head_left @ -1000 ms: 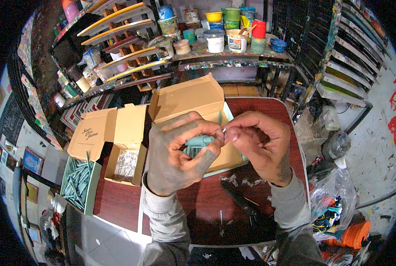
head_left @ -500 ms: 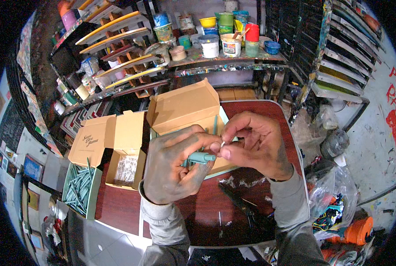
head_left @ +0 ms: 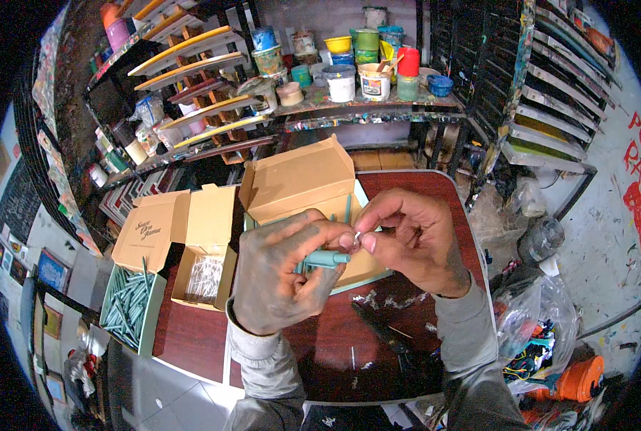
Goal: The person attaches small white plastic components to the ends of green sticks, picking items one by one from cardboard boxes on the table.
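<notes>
My left hand (head_left: 277, 280) is closed around teal tubes (head_left: 326, 258) that look like pen barrels; one end points right. Its thumb and forefinger also meet the fingertips of my right hand (head_left: 415, 244). Pinched there is a tiny whitish piece (head_left: 357, 238), too small to name. Under and behind both hands, an open cardboard box (head_left: 302, 176) holds a few more teal sticks, partly hidden. To the left, a pale green box (head_left: 152, 312) is full of teal pens (head_left: 126, 305). Beside it, a small cardboard box (head_left: 223, 287) contains thin white sticks (head_left: 204, 276).
The dark red table (head_left: 191, 337) carries white scraps (head_left: 374, 297) and a dark, slim object (head_left: 381, 330) near me. Paint tubs (head_left: 340, 82) line a shelf behind. A clear plastic bag (head_left: 543, 323) and an orange spool (head_left: 579, 378) lie to the right.
Both hands keep almost the same place and grip, with small finger shifts around the whitish piece. The whole view has moved slightly, so the background sits a little lower.
</notes>
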Available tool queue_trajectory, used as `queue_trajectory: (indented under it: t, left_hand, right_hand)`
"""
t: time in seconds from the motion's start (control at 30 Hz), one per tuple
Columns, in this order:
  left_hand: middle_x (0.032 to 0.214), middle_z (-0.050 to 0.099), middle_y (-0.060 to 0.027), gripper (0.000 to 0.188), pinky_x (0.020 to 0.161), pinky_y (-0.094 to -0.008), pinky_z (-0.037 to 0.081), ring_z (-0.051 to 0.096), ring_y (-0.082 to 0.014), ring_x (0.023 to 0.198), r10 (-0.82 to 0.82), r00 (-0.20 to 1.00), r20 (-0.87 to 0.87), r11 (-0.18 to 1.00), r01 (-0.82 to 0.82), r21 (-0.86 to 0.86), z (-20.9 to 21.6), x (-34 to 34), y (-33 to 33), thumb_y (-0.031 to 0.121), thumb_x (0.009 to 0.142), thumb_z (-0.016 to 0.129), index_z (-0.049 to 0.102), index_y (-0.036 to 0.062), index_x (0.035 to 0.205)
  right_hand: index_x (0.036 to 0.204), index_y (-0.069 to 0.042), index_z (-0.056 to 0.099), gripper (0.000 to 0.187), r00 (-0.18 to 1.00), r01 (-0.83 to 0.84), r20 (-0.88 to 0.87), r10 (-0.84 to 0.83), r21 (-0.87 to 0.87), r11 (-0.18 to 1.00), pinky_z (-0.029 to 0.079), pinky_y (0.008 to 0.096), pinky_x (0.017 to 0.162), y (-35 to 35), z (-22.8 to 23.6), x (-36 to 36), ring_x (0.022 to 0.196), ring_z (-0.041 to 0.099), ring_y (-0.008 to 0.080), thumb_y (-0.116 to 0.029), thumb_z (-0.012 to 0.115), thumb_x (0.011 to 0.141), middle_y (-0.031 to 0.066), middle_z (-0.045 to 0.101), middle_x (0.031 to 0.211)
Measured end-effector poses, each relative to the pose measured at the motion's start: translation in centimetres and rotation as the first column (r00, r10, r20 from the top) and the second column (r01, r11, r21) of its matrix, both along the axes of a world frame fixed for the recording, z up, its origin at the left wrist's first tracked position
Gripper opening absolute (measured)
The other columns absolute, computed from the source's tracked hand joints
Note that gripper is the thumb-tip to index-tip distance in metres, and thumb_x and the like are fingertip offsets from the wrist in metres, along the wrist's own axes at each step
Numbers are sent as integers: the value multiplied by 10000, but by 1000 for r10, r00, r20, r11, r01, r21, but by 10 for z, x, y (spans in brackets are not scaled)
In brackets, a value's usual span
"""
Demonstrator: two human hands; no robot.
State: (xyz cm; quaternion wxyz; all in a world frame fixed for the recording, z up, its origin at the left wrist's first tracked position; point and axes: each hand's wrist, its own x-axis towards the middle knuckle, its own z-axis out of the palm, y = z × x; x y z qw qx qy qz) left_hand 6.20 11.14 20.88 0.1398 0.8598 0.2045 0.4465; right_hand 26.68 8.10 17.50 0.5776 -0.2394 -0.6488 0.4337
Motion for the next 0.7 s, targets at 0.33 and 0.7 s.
queue_trajectory:
  t: [0.33, 0.7]
  left_hand:
    - [746, 683, -101, 160, 565, -322, 511, 671, -235, 626, 58, 997, 44, 995, -61, 79, -1, 3, -2, 69, 803, 726, 732, 35, 959]
    - [756, 705, -89, 192, 568, -308, 529, 686, -222, 624, 115, 982, 148, 971, -143, 194, 3, 12, -11, 57, 783, 779, 761, 58, 974]
  right_hand:
    - [1026, -12, 642, 202, 955, 274, -109, -277, -38, 961, 566, 299, 816, -9, 7, -15, 904, 681, 159, -27, 758, 861, 73, 688, 981]
    - [943, -21, 708, 155, 792, 551, -47, -609, 485, 679, 577, 345, 762, -14, 14, -17, 837, 724, 243, -17, 782, 806, 133, 731, 922]
